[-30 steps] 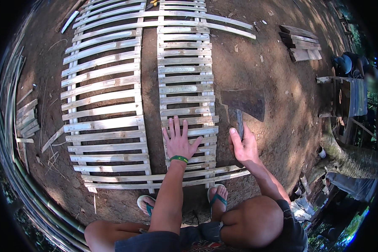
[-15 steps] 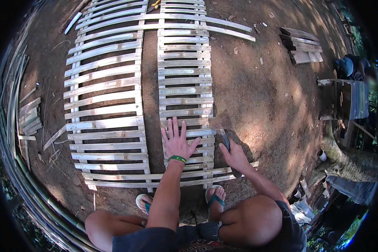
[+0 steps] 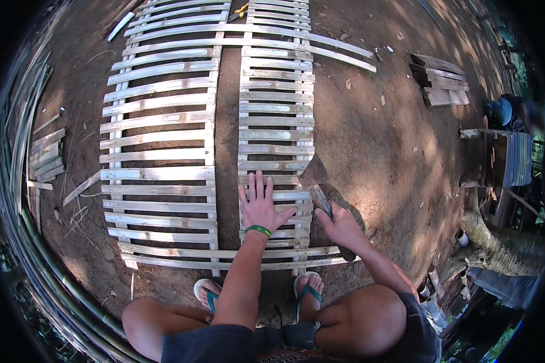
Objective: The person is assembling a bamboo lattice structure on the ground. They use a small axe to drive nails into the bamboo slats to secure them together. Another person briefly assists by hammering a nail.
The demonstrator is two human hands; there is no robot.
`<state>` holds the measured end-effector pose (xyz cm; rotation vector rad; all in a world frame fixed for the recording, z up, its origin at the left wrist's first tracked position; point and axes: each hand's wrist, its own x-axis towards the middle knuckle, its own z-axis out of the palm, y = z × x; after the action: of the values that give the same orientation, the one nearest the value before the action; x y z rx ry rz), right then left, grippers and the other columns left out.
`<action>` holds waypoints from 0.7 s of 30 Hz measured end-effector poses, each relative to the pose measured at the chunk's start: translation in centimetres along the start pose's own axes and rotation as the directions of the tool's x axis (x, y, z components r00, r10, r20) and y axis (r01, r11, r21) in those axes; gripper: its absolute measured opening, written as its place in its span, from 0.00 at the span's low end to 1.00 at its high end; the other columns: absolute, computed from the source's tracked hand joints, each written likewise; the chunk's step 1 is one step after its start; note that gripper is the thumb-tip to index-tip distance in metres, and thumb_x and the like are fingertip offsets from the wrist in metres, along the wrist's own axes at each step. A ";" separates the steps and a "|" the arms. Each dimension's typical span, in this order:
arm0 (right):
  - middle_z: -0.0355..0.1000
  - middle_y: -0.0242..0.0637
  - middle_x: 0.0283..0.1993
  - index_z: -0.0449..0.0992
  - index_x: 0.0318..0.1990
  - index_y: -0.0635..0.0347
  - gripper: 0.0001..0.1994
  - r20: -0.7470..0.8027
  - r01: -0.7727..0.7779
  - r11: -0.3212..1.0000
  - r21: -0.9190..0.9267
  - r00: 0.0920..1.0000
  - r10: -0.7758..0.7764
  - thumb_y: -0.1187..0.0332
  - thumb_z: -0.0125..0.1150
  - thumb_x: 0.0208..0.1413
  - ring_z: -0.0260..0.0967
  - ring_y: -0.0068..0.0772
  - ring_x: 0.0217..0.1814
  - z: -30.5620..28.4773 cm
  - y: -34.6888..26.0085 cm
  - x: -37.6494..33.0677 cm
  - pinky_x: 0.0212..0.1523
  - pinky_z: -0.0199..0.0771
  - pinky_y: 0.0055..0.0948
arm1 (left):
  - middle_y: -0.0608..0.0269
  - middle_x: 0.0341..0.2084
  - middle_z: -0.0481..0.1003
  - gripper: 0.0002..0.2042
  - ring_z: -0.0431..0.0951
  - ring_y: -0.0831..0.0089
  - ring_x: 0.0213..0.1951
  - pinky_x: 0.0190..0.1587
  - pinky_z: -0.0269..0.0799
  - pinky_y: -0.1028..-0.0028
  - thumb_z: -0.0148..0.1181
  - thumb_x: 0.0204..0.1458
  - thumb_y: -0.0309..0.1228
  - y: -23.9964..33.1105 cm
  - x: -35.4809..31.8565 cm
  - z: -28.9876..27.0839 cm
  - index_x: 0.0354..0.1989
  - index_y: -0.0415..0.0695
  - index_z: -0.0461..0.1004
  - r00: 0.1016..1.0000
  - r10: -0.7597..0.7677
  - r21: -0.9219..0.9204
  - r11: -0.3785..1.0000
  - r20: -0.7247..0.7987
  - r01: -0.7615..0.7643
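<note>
My left hand (image 3: 261, 206) lies flat, fingers spread, on the slats of the narrower bamboo slat panel (image 3: 276, 149), near its close end. A green band circles that wrist. My right hand (image 3: 339, 225) is closed round the dark handle of a hand tool with a broad, flat brownish head (image 3: 314, 173). That head is over the panel's right edge, just right of my left fingers; whether it touches a slat I cannot tell. To the left lies a wider bamboo slat panel (image 3: 157, 173), with a narrow gap between the two.
Crosswise bamboo strips (image 3: 181, 252) lie across the near ends of both panels. Long bamboo poles (image 3: 36, 248) run along the left, beside a stack of short pieces (image 3: 47, 155). Boards (image 3: 440, 78) lie at the far right. Pliers (image 3: 241, 10) with yellow handles rest far off; another person sits at right.
The whole view has shifted slightly, so the panels appear farther right. My left hand stays flat on the slats, and the tool remains in my right hand near the same panel edge.
</note>
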<state>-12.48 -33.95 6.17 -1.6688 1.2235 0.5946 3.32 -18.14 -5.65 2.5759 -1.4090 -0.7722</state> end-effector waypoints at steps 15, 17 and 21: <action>0.75 0.48 0.28 0.74 0.46 0.71 0.25 -0.124 -0.003 0.968 0.251 0.992 0.035 0.49 0.55 0.71 0.78 0.44 0.31 -3.3 -4.0 0.1 0.37 0.77 0.46 | 0.45 0.80 0.45 0.60 0.38 0.50 0.81 0.78 0.30 0.39 0.58 0.43 0.77 -0.2 -0.1 0.0 0.77 0.43 0.57 1.000 -0.007 0.022 1.000 0.004 0.007; 0.75 0.49 0.26 0.73 0.46 0.70 0.24 -0.163 0.037 0.934 0.356 0.986 0.023 0.50 0.55 0.71 0.78 0.48 0.30 -5.3 -7.5 0.7 0.36 0.77 0.47 | 0.45 0.80 0.46 0.60 0.38 0.50 0.81 0.78 0.31 0.39 0.58 0.43 0.77 -0.3 -0.7 0.4 0.77 0.43 0.57 1.000 0.002 0.033 0.999 -0.021 -0.001; 0.79 0.57 0.31 0.73 0.47 0.71 0.24 -0.300 0.125 0.961 0.245 0.953 -0.048 0.51 0.54 0.72 0.80 0.63 0.37 -3.2 -4.7 3.2 0.40 0.78 0.52 | 0.45 0.80 0.47 0.60 0.39 0.50 0.81 0.78 0.32 0.39 0.59 0.43 0.77 0.4 -0.5 0.2 0.77 0.43 0.58 1.000 0.014 0.015 1.000 -0.016 -0.014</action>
<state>-7.47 -38.01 6.85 -1.6109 1.3632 0.1233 2.69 -17.88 -5.50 2.5742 -1.4319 -0.7406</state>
